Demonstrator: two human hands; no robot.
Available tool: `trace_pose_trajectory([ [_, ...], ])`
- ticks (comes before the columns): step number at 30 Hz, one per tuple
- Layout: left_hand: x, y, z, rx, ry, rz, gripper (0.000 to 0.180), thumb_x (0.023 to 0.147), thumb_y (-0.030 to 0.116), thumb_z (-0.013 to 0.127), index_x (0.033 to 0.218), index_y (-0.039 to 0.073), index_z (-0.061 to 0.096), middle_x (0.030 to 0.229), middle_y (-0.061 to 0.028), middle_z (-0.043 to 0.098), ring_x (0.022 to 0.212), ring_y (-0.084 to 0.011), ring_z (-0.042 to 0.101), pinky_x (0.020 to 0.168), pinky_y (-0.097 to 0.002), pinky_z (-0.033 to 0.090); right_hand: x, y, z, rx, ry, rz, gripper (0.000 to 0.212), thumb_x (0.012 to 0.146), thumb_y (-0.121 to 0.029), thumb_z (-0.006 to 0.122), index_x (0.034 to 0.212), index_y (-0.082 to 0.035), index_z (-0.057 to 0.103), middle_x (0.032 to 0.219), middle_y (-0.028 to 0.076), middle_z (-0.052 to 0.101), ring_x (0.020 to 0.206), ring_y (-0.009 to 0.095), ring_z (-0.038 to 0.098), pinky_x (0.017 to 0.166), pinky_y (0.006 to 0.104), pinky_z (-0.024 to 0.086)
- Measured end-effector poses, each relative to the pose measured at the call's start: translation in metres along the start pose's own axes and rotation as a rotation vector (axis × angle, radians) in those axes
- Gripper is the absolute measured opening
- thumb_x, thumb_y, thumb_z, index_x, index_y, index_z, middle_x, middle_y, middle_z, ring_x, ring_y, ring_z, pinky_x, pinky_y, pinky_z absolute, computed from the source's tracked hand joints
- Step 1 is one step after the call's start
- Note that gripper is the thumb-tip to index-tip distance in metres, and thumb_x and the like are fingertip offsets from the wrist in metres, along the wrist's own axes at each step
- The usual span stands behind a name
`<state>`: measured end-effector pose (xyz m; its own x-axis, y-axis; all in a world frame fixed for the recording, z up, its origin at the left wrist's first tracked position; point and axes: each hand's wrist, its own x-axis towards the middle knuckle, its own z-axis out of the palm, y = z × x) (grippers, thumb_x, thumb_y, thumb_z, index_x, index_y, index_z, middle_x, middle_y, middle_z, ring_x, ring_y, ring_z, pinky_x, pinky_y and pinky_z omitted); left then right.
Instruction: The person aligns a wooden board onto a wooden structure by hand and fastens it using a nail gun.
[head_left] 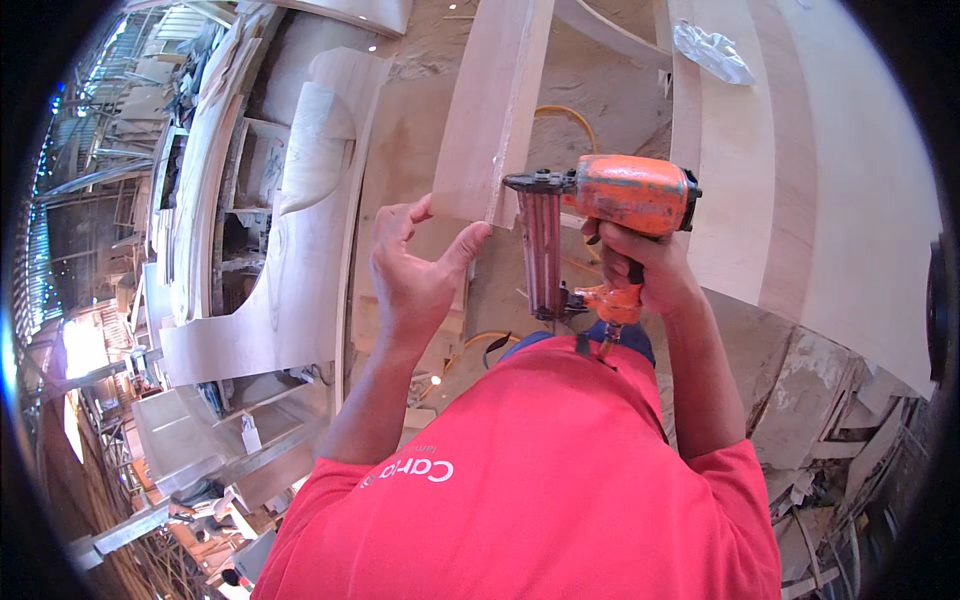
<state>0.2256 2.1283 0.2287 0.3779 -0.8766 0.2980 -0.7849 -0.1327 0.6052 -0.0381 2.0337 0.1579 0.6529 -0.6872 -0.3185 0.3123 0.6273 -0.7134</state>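
Pale plywood dominates the view: a broad curved panel (800,180) sweeps down the right side, and a second curved piece with a cut-out (300,260) lies at the left, both resting on a dusty floor (600,90). Between them a straight wooden board (490,110) runs from the top edge down toward the centre, its lower end at the person's hands. Red shirt (540,480) fills the lower middle of the frame.

An orange pneumatic nail gun (600,215) sits just right of the board's lower end, its nose and dark red magazine (545,255) against the board's right edge. The right hand (640,265) is wrapped around the gun's handle, fingers closed on it. A yellow hose (570,115) loops on the floor behind the tool.

The left hand (415,265) is at the board's lower end, thumb and fingertips touching its bottom edge, the fingers spread and partly curled rather than clenched. A crumpled white sheet (712,52) lies on the right panel near the top.
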Motion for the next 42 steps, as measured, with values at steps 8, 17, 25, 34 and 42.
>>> trace_pose_trajectory([
  [8, -0.001, -0.008, 0.002, 0.028, 0.052, 0.035, 0.054, 0.075, 0.031, 0.097, 0.11, -0.003, 0.074, 0.103, -0.0088, 0.069, 0.098, -0.0211, 0.066, 0.089, -0.0344, 0.052, 0.0, 0.0, 0.003, -0.023, 0.032, -0.007, 0.024, 0.096, -0.02, 0.077, 0.108, -0.002, 0.067, 0.068, -0.003, 0.054, 0.055, 0.006, 0.049, 0.049, 0.0257, 0.045],
  [17, 0.009, -0.016, -0.002, 0.06, 0.129, 0.199, 0.051, 0.073, 0.028, 0.098, 0.105, -0.002, 0.074, 0.098, -0.0115, 0.068, 0.093, -0.0259, 0.066, 0.086, -0.0375, 0.053, -0.008, 0.011, -0.008, -0.135, 0.027, -0.014, 0.026, 0.092, -0.013, 0.078, 0.113, 0.001, 0.071, 0.082, 0.001, 0.066, 0.057, 0.008, 0.052, 0.051, 0.0258, 0.044],
  [25, 0.007, -0.014, -0.004, 0.003, 0.101, 0.103, 0.034, 0.077, 0.017, 0.095, 0.1, -0.001, 0.077, 0.095, -0.0099, 0.07, 0.09, -0.0225, 0.067, 0.084, -0.0351, 0.054, -0.01, 0.017, 0.002, -0.177, 0.055, -0.053, 0.023, 0.093, -0.018, 0.08, 0.107, -0.002, 0.071, 0.077, -0.001, 0.061, 0.057, 0.007, 0.051, 0.05, 0.0269, 0.039],
  [34, 0.004, -0.006, 0.001, 0.011, 0.104, 0.073, 0.029, 0.08, 0.017, 0.094, 0.096, -0.002, 0.079, 0.088, -0.0083, 0.071, 0.086, -0.0193, 0.067, 0.083, -0.0327, 0.052, -0.011, 0.025, -0.004, -0.168, 0.062, -0.037, 0.022, 0.093, -0.024, 0.082, 0.099, -0.006, 0.072, 0.068, -0.004, 0.055, 0.059, 0.006, 0.048, 0.052, 0.0278, 0.035],
  [42, 0.01, -0.029, -0.004, -0.029, 0.114, 0.108, 0.043, 0.076, 0.019, 0.096, 0.108, -0.001, 0.075, 0.095, -0.01, 0.07, 0.089, -0.0226, 0.066, 0.084, -0.0351, 0.053, -0.024, -0.009, -0.02, -0.232, 0.142, -0.01, 0.023, 0.092, -0.013, 0.079, 0.111, -0.001, 0.072, 0.075, -0.002, 0.061, 0.061, 0.008, 0.053, 0.055, 0.0275, 0.043],
])
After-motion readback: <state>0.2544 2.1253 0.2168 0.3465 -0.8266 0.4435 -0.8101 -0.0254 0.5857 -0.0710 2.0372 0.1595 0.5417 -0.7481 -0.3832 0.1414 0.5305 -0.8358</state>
